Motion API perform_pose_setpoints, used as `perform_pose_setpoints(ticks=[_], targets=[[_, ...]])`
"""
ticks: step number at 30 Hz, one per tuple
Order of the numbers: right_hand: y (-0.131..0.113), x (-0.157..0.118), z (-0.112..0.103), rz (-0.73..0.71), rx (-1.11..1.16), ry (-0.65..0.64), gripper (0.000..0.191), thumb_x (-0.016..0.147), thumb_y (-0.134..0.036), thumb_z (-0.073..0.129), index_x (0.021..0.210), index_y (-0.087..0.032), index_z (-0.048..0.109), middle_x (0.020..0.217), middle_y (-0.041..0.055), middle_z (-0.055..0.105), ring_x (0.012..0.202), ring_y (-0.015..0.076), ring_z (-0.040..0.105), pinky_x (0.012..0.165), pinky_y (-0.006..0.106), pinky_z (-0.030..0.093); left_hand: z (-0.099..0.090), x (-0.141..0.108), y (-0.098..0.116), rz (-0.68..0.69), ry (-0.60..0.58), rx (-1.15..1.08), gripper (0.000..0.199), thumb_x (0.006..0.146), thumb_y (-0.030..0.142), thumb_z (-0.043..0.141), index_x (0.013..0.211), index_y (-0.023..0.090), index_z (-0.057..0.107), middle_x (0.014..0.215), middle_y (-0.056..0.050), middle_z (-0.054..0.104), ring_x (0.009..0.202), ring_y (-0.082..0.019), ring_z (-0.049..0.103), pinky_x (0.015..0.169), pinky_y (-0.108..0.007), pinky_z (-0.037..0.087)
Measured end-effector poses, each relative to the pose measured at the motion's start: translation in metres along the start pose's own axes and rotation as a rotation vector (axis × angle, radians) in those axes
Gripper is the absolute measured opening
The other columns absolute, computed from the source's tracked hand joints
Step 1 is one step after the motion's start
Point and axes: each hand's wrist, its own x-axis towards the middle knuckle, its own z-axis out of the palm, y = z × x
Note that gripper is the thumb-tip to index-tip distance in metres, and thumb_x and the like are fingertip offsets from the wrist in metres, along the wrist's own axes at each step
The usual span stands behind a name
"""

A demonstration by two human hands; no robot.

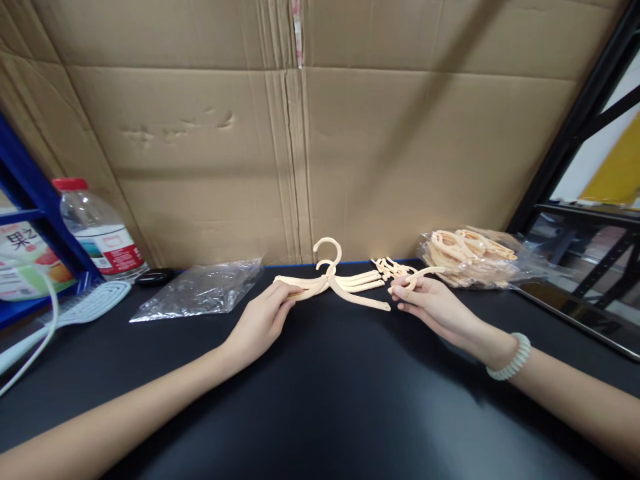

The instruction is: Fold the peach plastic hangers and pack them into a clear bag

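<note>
Several cream plastic hanger pieces (357, 300) with curved hooks lie stacked at the middle of the black table. My left hand (265, 313) grips the left arms of the pieces, thumb and fingers closed round them. To the right, my right hand (433, 307) pinches a separate curved cream piece (425, 272), its free end pointing right. The right arm of the nearest hanger piece ends a little short of my right fingertips. Behind my right hand lies a small heap of thin cream parts (387, 267).
A clear bag of cream pieces (470, 257) lies at the right rear, near a dark tray (575, 313). On the left are a flat clear bag (200, 290), a hairbrush (95, 303), a bottle (103, 233) and a blue rack (30, 180). Cardboard (200, 133) stands behind.
</note>
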Motion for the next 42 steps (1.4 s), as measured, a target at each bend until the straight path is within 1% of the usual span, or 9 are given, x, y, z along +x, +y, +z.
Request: perform_pose_setpoints(ticks=[3, 6, 10, 14, 22, 28, 32, 36, 42], targets=[[-0.001, 0.000, -0.001, 0.029, 0.028, -0.077, 0.022, 0.068, -0.032, 0.078, 0.073, -0.018, 0.063, 0.087, 0.0051, 0.065, 0.086, 0.0174, 0.063, 0.080, 0.033, 0.056, -0.001, -0.001, 0.001, -0.019, 0.002, 0.000, 0.018, 0.094, 0.017, 0.040, 0.104, 0.022, 0.055, 0.099, -0.005, 0.062, 0.092, -0.020, 0.061, 0.080, -0.035, 0.051], [-0.001, -0.001, -0.002, 0.111, 0.113, -0.157, 0.022, 0.071, -0.031, 0.077, 0.073, -0.018, 0.059, 0.096, 0.0073, 0.068, 0.098, 0.0216, 0.065, 0.090, 0.040, 0.054, -0.001, -0.001, 0.002, -0.035, -0.006, 0.000, 0.017, 0.092, 0.016, 0.041, 0.101, 0.021, 0.054, 0.096, -0.005, 0.062, 0.090, -0.020, 0.061, 0.079, -0.035, 0.051], [0.000, -0.001, -0.002, 0.213, 0.168, -0.232, 0.019, 0.078, -0.030, 0.071, 0.075, -0.018, 0.057, 0.097, 0.0095, 0.070, 0.099, 0.0255, 0.068, 0.090, 0.043, 0.054, -0.001, -0.001, 0.002, -0.042, -0.014, -0.003, 0.016, 0.091, 0.014, 0.041, 0.098, 0.021, 0.054, 0.095, -0.004, 0.061, 0.087, -0.020, 0.060, 0.077, -0.035, 0.051], [0.000, -0.001, -0.002, 0.262, 0.182, -0.272, 0.014, 0.082, -0.027, 0.067, 0.078, -0.017, 0.058, 0.094, 0.0121, 0.073, 0.093, 0.0244, 0.071, 0.089, 0.041, 0.055, 0.000, -0.002, 0.000, -0.040, -0.013, 0.001, 0.017, 0.090, 0.012, 0.042, 0.098, 0.021, 0.053, 0.096, -0.004, 0.060, 0.088, -0.019, 0.059, 0.078, -0.034, 0.050], [0.002, 0.002, -0.004, 0.310, 0.245, -0.241, 0.014, 0.087, -0.022, 0.059, 0.073, -0.017, 0.057, 0.098, 0.0155, 0.074, 0.090, 0.0228, 0.072, 0.085, 0.036, 0.057, 0.000, -0.002, -0.001, -0.044, -0.029, -0.014, 0.018, 0.089, 0.009, 0.042, 0.098, 0.021, 0.051, 0.096, -0.003, 0.058, 0.087, -0.018, 0.057, 0.078, -0.032, 0.048], [0.004, 0.004, -0.006, 0.304, 0.218, -0.233, 0.014, 0.087, -0.023, 0.061, 0.076, -0.016, 0.058, 0.093, 0.0157, 0.074, 0.083, 0.0216, 0.073, 0.081, 0.035, 0.059, 0.001, -0.002, -0.002, -0.058, -0.029, -0.030, 0.019, 0.089, 0.009, 0.042, 0.099, 0.021, 0.053, 0.097, -0.004, 0.058, 0.088, -0.018, 0.057, 0.078, -0.032, 0.048], [0.003, 0.003, -0.004, 0.298, 0.200, -0.224, 0.014, 0.084, -0.023, 0.066, 0.077, -0.014, 0.058, 0.090, 0.0159, 0.074, 0.081, 0.0205, 0.073, 0.080, 0.031, 0.059, 0.000, -0.001, -0.001, -0.055, -0.018, -0.033, 0.020, 0.089, 0.009, 0.041, 0.098, 0.021, 0.055, 0.097, -0.004, 0.059, 0.089, -0.019, 0.058, 0.079, -0.033, 0.048], [-0.002, -0.003, 0.002, 0.233, 0.160, -0.183, 0.017, 0.081, -0.024, 0.071, 0.076, -0.012, 0.060, 0.088, 0.0159, 0.074, 0.081, 0.0205, 0.073, 0.079, 0.028, 0.059, 0.000, -0.001, 0.000, -0.055, -0.010, -0.025, 0.021, 0.087, 0.009, 0.041, 0.096, 0.021, 0.055, 0.094, -0.003, 0.060, 0.085, -0.019, 0.059, 0.075, -0.032, 0.048], [-0.002, -0.007, 0.009, 0.105, 0.101, -0.121, 0.033, 0.066, -0.038, 0.083, 0.072, -0.014, 0.061, 0.080, 0.0113, 0.073, 0.077, 0.0206, 0.072, 0.075, 0.028, 0.061, 0.001, -0.001, -0.002, -0.058, -0.028, -0.040, 0.023, 0.087, 0.007, 0.040, 0.098, 0.021, 0.055, 0.096, -0.004, 0.059, 0.087, -0.019, 0.057, 0.077, -0.033, 0.047]])
